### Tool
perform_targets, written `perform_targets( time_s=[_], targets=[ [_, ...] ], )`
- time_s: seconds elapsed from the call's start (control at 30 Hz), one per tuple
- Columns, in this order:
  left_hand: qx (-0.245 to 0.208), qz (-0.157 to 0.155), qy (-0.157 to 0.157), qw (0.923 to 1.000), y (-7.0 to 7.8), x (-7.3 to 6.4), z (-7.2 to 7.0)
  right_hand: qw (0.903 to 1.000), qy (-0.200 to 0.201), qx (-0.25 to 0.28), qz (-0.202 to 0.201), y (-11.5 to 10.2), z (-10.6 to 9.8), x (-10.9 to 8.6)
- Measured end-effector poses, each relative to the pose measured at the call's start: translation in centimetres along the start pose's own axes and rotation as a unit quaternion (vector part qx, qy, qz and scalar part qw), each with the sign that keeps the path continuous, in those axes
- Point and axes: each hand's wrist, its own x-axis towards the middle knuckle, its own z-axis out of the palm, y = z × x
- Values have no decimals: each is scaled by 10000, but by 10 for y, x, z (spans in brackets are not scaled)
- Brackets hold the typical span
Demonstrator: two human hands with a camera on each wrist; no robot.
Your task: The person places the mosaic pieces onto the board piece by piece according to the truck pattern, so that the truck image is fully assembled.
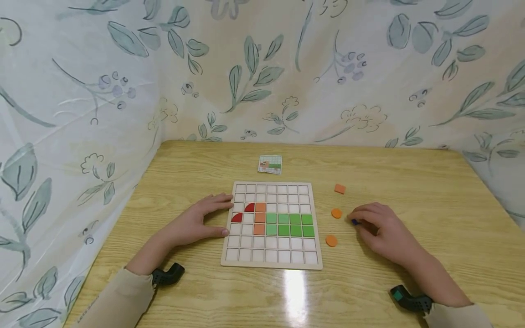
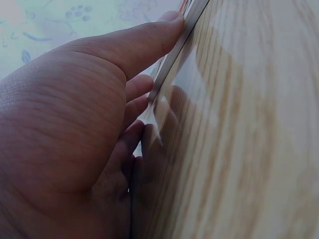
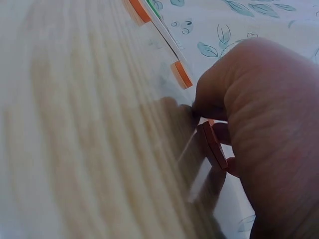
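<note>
Apparently you're mid-build, with picking up a piece as the step in hand. Room: pale fabric wall (image 1: 250,114) printed with grey-green leaves, behind and to the left. Surface: yellowish wood-grain table (image 1: 193,173), glossy, a bright reflection (image 1: 295,296) near you. On it, square pale wooden grid board (image 1: 268,256): green square tiles (image 1: 295,230), orange square tiles (image 1: 260,217) and two red quarter-circle tiles (image 1: 249,207) sit in its cells. Your left hand (image 1: 198,221) lies at the board's left edge, thumb and fingers apart, thumb touching. Your right hand (image 1: 379,230), off the board's right side, has fingers curled, seemingly clamped on a small dark blue piece (image 1: 354,222); its shape is hidden. Small printed grid card (image 1: 270,165) lies beyond the board. Loose on the table between board and hand: two orange discs (image 1: 336,213); farther back, an orange rectangular block (image 1: 340,188). Next move likely calls for lifting clear of the discs and checking the cell against the card.
</note>
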Motion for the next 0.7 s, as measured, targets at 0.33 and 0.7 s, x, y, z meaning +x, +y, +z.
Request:
perform_targets(
  time_s=[0.33,0.7],
  targets=[
    [-14,-16,-28,10000,-1,1,2,9992,98,-85,372,2,6,-5],
    [16,-7,31,10000,-4,0,2,9992,374,-30,115,-7,12,6]
  ],
)
